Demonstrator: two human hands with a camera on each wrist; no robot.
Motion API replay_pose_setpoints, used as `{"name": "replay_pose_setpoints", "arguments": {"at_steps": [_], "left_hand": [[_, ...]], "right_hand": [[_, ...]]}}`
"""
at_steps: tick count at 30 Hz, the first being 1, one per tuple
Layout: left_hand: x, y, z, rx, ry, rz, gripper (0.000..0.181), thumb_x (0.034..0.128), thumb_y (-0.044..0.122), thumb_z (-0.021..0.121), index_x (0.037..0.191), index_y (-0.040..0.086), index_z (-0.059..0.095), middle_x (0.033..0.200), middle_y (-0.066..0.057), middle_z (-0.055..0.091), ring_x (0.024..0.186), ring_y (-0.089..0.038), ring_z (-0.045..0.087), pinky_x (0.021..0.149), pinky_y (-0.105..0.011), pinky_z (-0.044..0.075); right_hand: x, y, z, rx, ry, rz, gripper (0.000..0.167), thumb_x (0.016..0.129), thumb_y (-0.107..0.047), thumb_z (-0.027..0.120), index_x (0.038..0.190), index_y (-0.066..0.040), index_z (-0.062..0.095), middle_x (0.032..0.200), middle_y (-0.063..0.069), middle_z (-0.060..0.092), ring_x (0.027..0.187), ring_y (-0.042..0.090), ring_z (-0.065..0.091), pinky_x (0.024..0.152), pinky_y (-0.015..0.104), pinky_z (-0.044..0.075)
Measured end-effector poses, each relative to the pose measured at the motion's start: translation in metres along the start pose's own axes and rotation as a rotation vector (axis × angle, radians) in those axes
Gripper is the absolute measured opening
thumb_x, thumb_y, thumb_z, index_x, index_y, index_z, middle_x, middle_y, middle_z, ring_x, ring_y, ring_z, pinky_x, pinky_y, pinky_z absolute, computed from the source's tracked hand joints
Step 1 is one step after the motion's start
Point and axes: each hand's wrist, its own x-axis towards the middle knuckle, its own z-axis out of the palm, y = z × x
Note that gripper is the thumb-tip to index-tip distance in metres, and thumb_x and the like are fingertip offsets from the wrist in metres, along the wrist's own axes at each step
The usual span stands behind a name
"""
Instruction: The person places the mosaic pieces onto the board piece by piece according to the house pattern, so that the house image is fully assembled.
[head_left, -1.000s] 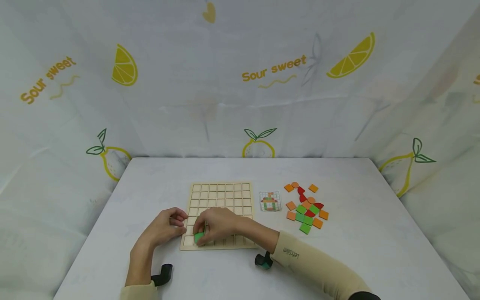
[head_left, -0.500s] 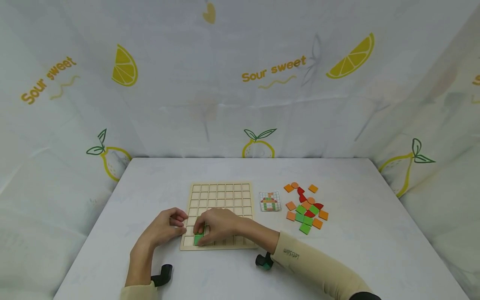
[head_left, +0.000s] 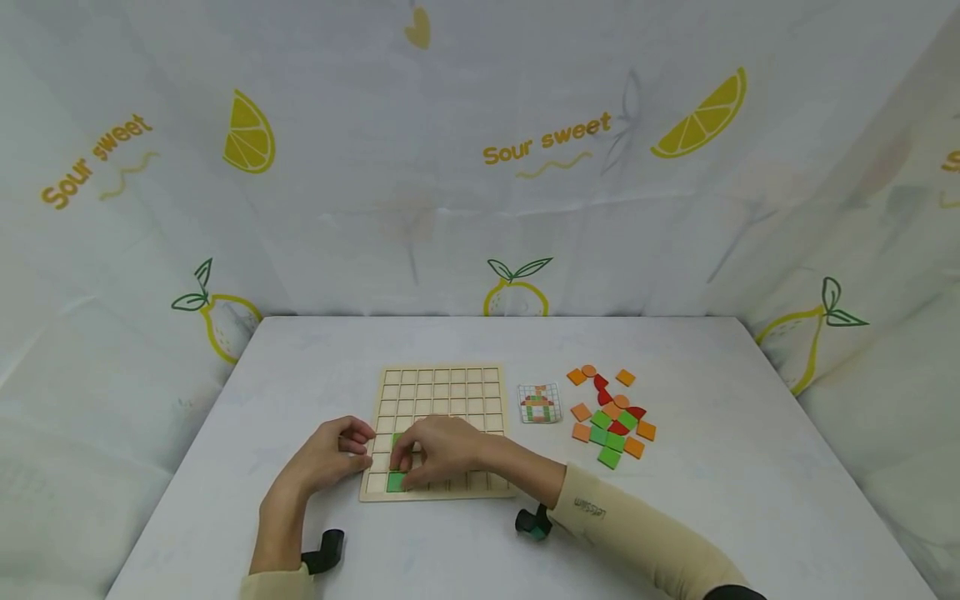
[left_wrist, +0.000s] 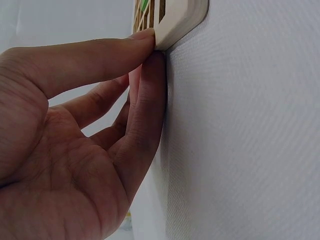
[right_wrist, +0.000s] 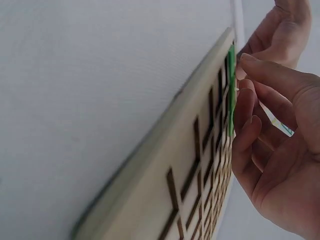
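On the board (head_left: 424, 390), a green tile (head_left: 395, 482) lies in the near row, second cell from the left. The right hand (head_left: 442, 448) bends over it, thumb and fingers a narrow gap apart; whether they touch it, I cannot tell. A second green tile (head_left: 396, 438) shows beyond its fingers. The left hand (head_left: 330, 454), loosely curved, rests thumb and fingertips against the board's left edge. Right of the board lie a card (head_left: 539, 403), then loose green, orange and red pieces (head_left: 614, 442). A lemon-print cloth (head_left: 450, 233) hangs farthest.
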Motion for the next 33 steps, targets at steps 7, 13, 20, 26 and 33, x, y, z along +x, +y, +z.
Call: {"name": "replay_pose_setpoints", "arguments": {"at_steps": [7,13,20,26,33], "left_hand": [[0.002,0.000,0.001,0.003,0.012,-0.030,0.031,0.0829,0.000,0.078,0.112,0.007,0.066,0.104,-0.007,0.065,0.093,-0.017,0.061,0.080,-0.027,0.051],[0.002,-0.001,0.002,0.013,0.018,-0.028,0.032,0.0826,-0.001,0.078,0.112,0.006,0.067,0.105,-0.007,0.066,0.093,-0.018,0.061,0.080,-0.029,0.051],[0.002,-0.003,0.002,0.009,0.015,-0.021,0.033,0.0820,-0.001,0.077,0.112,0.006,0.066,0.105,-0.008,0.065,0.094,-0.018,0.061,0.080,-0.029,0.051],[0.002,-0.002,0.001,0.006,0.010,-0.014,0.033,0.0815,0.000,0.076,0.112,0.006,0.066,0.105,-0.008,0.065,0.094,-0.018,0.061,0.080,-0.029,0.050],[0.002,-0.002,0.002,0.007,0.008,-0.019,0.033,0.0816,0.000,0.076,0.112,0.006,0.066,0.105,-0.008,0.065,0.094,-0.018,0.061,0.080,-0.029,0.050]], "right_hand": [[-0.016,0.006,-0.022,0.097,0.044,0.009,0.021,0.090,-0.025,0.078,0.110,-0.019,0.076,0.090,-0.016,0.071,0.064,-0.001,0.062,0.059,0.016,0.049],[-0.037,0.020,-0.040,0.146,0.101,0.035,0.022,0.090,-0.025,0.078,0.110,-0.015,0.076,0.089,-0.015,0.070,0.065,0.004,0.063,0.061,0.018,0.050],[-0.070,0.043,-0.063,0.191,0.170,0.085,0.023,0.090,-0.025,0.079,0.109,-0.012,0.076,0.093,-0.009,0.071,0.071,0.011,0.066,0.066,0.024,0.055],[-0.104,0.061,-0.081,0.205,0.232,0.173,0.021,0.091,-0.025,0.078,0.109,-0.016,0.076,0.095,-0.006,0.071,0.074,0.014,0.066,0.065,0.026,0.056],[-0.145,0.082,-0.095,0.214,0.315,0.248,0.025,0.090,-0.027,0.079,0.111,-0.014,0.075,0.101,-0.001,0.072,0.078,0.021,0.068,0.062,0.026,0.054]]}}
